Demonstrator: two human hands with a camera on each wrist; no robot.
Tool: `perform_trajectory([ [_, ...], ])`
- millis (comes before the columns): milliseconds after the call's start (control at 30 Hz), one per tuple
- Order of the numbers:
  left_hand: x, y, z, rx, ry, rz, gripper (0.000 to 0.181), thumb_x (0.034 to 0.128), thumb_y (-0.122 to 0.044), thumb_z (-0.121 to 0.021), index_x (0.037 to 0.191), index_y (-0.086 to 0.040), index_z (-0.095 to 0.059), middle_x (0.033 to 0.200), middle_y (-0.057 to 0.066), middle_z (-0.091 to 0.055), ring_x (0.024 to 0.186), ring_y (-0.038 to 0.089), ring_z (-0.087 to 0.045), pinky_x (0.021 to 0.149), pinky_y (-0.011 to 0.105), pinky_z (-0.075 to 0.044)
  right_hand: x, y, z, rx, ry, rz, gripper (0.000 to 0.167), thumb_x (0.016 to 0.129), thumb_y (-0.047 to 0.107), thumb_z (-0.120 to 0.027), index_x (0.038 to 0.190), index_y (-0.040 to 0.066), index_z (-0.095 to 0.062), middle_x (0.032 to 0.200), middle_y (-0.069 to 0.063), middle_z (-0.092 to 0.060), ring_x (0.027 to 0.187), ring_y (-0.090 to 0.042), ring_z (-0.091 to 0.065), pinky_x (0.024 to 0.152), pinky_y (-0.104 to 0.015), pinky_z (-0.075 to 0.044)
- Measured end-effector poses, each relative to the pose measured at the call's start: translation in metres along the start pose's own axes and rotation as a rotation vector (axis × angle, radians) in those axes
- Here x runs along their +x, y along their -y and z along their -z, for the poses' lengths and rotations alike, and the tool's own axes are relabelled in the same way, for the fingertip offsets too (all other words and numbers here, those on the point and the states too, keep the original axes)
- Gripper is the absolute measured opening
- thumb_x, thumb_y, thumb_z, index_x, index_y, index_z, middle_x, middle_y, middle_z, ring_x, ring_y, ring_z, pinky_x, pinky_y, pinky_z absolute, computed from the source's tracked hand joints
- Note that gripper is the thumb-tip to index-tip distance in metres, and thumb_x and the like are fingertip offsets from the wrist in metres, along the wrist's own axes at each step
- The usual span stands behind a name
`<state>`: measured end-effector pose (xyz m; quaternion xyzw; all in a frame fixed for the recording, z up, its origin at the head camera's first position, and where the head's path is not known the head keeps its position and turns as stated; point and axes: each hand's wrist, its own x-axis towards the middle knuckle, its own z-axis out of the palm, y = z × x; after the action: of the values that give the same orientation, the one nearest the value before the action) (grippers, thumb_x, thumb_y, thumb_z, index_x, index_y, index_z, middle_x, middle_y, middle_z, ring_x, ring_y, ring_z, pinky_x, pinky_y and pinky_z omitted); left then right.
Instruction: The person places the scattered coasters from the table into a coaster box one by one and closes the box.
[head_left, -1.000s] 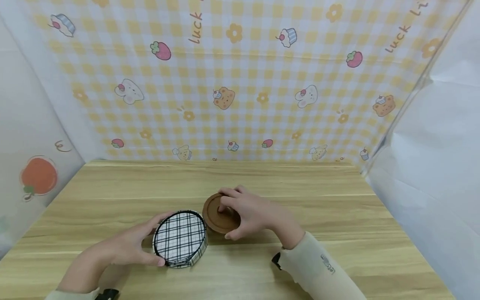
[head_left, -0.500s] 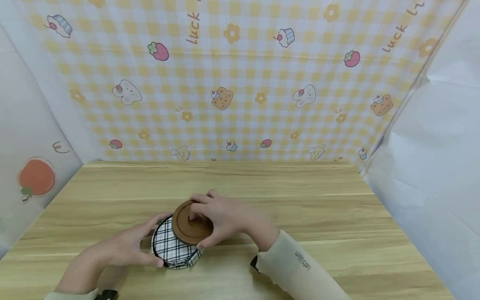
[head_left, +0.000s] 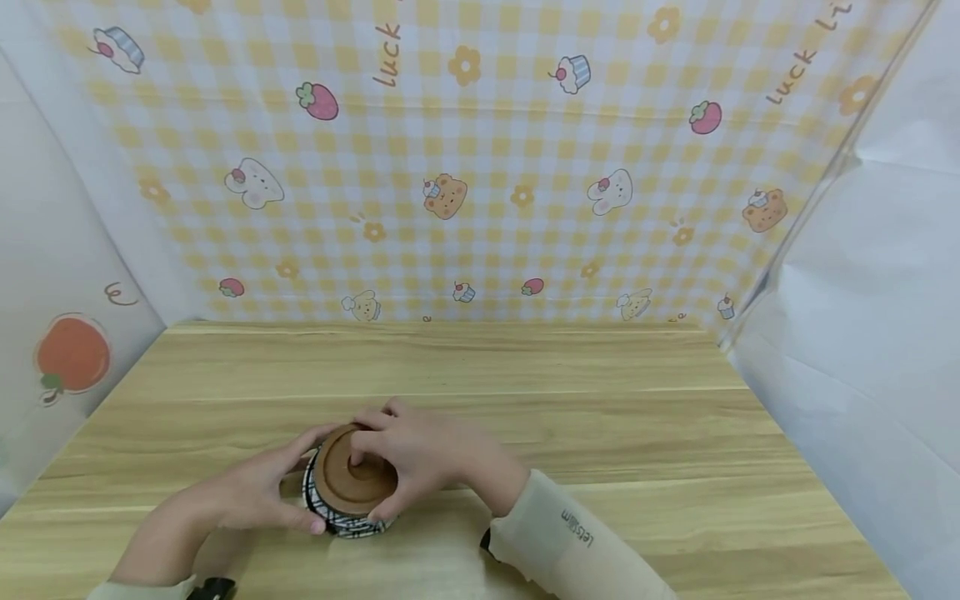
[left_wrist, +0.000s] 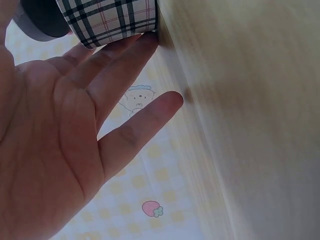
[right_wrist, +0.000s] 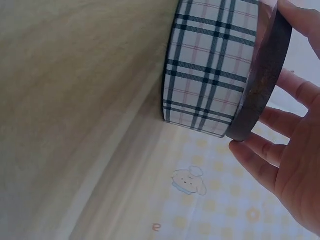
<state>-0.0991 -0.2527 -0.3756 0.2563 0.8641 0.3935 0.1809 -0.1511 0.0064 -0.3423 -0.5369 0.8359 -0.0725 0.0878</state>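
Observation:
A round box with black-and-white plaid sides stands on the table towards the left. My left hand holds it from the left, thumb at the near side and fingers round the far side. Over its top is a round brown disc with a grooved rim, wood-like in the head view. My right hand grips this disc at its edge, the index finger bent onto its middle. From the right wrist, the disc looks slightly tilted against the plaid box, touching at one side with a narrow gap at the other.
The wood-grain table extends behind and to the right of the hands. A yellow checked cloth with cartoon prints forms the back wall. White sheets hang at the left and right.
My right hand has carried the brown disc leftwards from beside the plaid box to over its top. My left hand has stayed at the box, which has barely moved.

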Motion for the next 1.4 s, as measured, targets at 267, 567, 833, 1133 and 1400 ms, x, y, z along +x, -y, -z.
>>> perform_trajectory([
  [267,0.0,0.001,0.001,-0.045,0.014,-0.008,0.104,0.0813,-0.033,-0.081,0.159,-0.016,-0.015,0.157,0.029,-0.03,0.134,0.058,-0.038,0.095,0.015,-0.042,0.006,0.002,-0.004,-0.066,-0.007,0.021,0.052,0.076,0.06,-0.077,0.114,0.03,-0.057,0.155,0.0,-0.041,0.121,-0.018,-0.047,0.093,-0.021,-0.047],
  [567,-0.001,0.001,0.0,-0.067,0.02,-0.044,0.102,0.0821,-0.026,-0.081,0.159,-0.018,-0.015,0.157,0.029,-0.028,0.132,0.058,-0.041,0.095,0.015,-0.042,0.01,0.006,-0.005,-0.054,-0.008,0.037,0.051,0.076,0.059,-0.077,0.112,0.028,-0.059,0.152,0.003,-0.044,0.114,-0.014,-0.045,0.093,-0.018,-0.042],
  [833,0.001,0.001,-0.001,-0.075,0.018,-0.058,0.102,0.0825,-0.027,-0.081,0.159,-0.016,-0.014,0.156,0.029,-0.031,0.131,0.057,-0.043,0.095,0.016,-0.044,0.012,0.006,-0.008,-0.064,-0.002,0.028,0.051,0.077,0.06,-0.076,0.112,0.028,-0.059,0.152,0.002,-0.043,0.119,-0.017,-0.044,0.097,-0.021,-0.043],
  [1133,-0.001,0.002,-0.001,-0.048,0.039,-0.002,0.105,0.082,-0.032,-0.08,0.159,-0.013,-0.012,0.157,0.031,-0.028,0.132,0.059,-0.041,0.098,0.042,-0.048,0.014,0.008,-0.013,-0.103,0.001,0.021,0.056,0.077,0.066,-0.072,0.116,0.029,-0.058,0.152,0.002,-0.043,0.126,-0.019,-0.043,0.106,-0.026,-0.042],
  [1400,0.0,0.0,0.0,0.032,-0.003,-0.029,0.105,0.0801,-0.034,-0.082,0.159,-0.015,-0.015,0.153,0.029,-0.038,0.13,0.053,-0.047,0.095,0.033,-0.048,0.013,0.004,-0.013,-0.058,-0.008,-0.004,0.058,0.075,0.068,-0.072,0.117,0.03,-0.057,0.156,0.002,-0.04,0.131,-0.02,-0.04,0.107,-0.028,-0.042],
])
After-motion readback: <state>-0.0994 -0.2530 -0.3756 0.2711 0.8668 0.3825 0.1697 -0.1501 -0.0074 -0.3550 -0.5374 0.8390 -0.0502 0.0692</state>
